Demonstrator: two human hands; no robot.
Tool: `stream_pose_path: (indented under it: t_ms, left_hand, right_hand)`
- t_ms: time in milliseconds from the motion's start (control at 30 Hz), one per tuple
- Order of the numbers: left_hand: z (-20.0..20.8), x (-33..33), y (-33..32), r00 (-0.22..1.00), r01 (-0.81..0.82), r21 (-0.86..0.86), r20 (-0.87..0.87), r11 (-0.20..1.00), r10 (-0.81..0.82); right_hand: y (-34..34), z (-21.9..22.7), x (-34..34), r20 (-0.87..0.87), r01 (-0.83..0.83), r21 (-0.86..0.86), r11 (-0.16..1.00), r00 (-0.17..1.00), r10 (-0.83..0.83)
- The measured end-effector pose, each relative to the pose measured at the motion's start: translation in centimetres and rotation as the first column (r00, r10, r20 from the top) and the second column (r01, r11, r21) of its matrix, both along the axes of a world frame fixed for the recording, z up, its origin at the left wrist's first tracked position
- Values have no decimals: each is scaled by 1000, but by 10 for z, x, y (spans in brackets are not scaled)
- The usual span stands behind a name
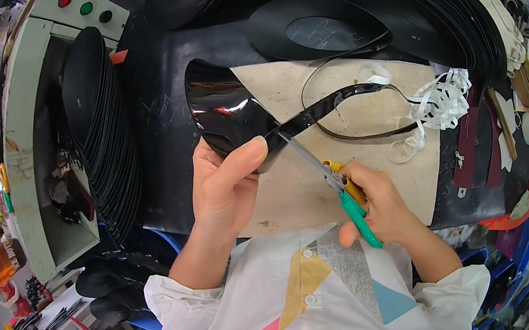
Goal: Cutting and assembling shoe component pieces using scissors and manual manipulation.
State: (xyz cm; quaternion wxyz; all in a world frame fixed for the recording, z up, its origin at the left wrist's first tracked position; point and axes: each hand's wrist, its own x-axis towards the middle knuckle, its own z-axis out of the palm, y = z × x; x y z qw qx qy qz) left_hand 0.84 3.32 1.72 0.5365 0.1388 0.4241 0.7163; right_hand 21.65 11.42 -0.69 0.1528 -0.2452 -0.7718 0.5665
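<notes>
My left hand (226,183) grips a glossy black leaf-shaped piece (228,111) by its near edge, thumb on top. My right hand (380,205) holds scissors (339,181) with green and yellow handles. Their blades meet the black piece at its right tip. A thin black trimmed strip (331,103) curls away from the cut and loops over a beige board (357,152).
A stack of black oval pieces (93,122) stands in a grey machine (24,118) with coloured buttons at my left. More black sheets (322,28) lie at the back. White ribbon (443,100), zippers and red items crowd the right.
</notes>
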Motion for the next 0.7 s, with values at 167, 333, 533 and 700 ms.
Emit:
stream_pose_path:
  t_ms: [167,333,533,700]
  left_hand:
    - [-3,0,-1,999,-24,25,-33,999,25]
    - [12,4,0,993,-115,-12,16,993,115]
    - [9,5,2,994,-107,-7,18,994,107]
    - [8,7,-2,995,-102,2,-17,995,102]
  right_hand:
    - [-4,-6,5,87,80,-35,996,993,-76]
    - [6,-2,11,185,102,-87,991,979,-85]
    - [-4,-13,5,35,12,77,997,999,-14]
    - [-5,-5,-2,21,37,212,977,999,-42]
